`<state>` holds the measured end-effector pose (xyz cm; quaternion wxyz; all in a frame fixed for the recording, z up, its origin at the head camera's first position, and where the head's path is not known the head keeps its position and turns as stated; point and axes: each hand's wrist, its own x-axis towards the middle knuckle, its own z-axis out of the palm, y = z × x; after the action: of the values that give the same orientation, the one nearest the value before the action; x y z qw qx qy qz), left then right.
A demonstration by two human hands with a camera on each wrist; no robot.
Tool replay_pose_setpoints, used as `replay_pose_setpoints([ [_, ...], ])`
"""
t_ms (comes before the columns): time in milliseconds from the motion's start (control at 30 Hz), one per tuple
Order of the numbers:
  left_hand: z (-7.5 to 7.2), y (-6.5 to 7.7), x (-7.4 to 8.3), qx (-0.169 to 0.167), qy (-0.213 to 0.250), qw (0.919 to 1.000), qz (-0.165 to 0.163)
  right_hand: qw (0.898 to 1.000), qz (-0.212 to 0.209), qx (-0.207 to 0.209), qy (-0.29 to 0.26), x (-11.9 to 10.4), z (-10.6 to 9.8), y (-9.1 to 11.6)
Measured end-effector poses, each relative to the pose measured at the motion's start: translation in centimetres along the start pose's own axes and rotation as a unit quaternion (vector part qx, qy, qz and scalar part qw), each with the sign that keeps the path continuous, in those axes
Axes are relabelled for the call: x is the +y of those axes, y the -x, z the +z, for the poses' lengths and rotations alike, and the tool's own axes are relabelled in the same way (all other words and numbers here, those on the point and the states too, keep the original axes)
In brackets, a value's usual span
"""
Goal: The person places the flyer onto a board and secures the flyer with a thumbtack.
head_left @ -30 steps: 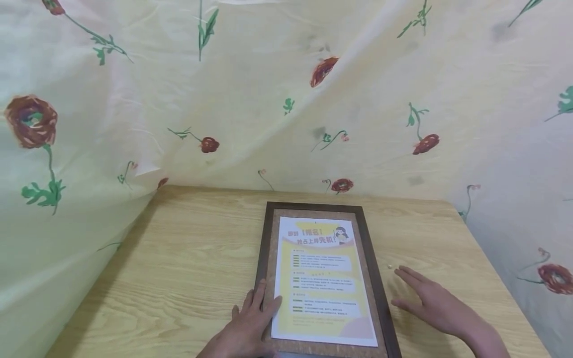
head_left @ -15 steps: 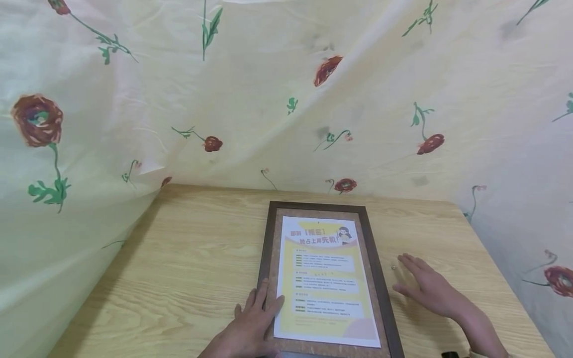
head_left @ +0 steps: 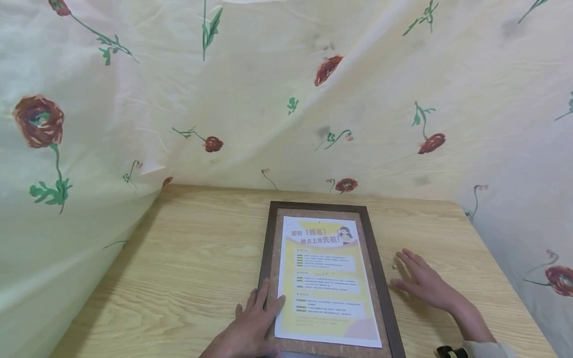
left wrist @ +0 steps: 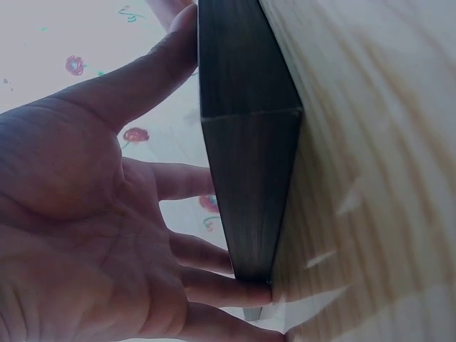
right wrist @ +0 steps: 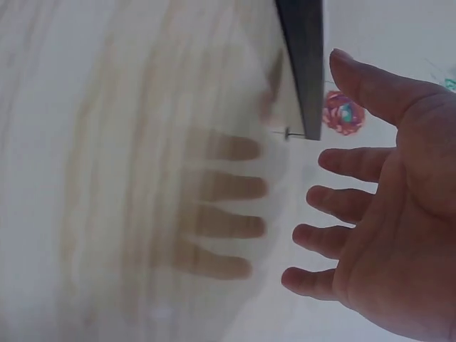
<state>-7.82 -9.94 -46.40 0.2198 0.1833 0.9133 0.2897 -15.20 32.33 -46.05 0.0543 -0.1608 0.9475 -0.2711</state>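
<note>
A cork board (head_left: pixel 279 278) in a dark frame (head_left: pixel 379 268) lies flat on the wooden table. On it is a yellow and white printed poster (head_left: pixel 329 283) with a small dark pin mark at its top. My left hand (head_left: pixel 250 323) rests at the frame's left edge, thumb over the top near the poster's edge, fingers extended along the side. In the left wrist view these fingers (left wrist: pixel 221 288) reach the frame's side and the table. My right hand (head_left: pixel 423 283) hovers right of the frame, fingers spread and nothing held. Near its fingertips a small push pin (head_left: pixel 394 267) sits on the table.
The wooden table (head_left: pixel 179 268) extends on both sides of the board. A floral cloth (head_left: pixel 250 99) hangs behind it and along both sides. At the right wrist is a dark wristband (head_left: pixel 449 352) with a light sleeve (head_left: pixel 485 349).
My right hand has risen slightly in the view, and its wristband and sleeve have come into sight. My left hand and the board stay put; the whole view has shifted slightly.
</note>
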Motion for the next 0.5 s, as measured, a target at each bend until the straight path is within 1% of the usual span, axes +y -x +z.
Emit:
replay_pose_setpoints([
  [100,0.1,0.0,0.0,-0.001,0.002,1.0000,-0.003,1.000,0.007,0.002,0.004,0.5,0.3,-0.3],
  [367,0.1,0.0,-0.1,0.000,0.003,1.0000,0.002,1.000,0.005,0.015,0.004,1.3,0.7,-0.8],
  [500,0.1,-0.1,-0.1,-0.003,0.001,1.0000,0.000,1.000,0.015,0.015,0.004,1.6,0.7,-1.0],
])
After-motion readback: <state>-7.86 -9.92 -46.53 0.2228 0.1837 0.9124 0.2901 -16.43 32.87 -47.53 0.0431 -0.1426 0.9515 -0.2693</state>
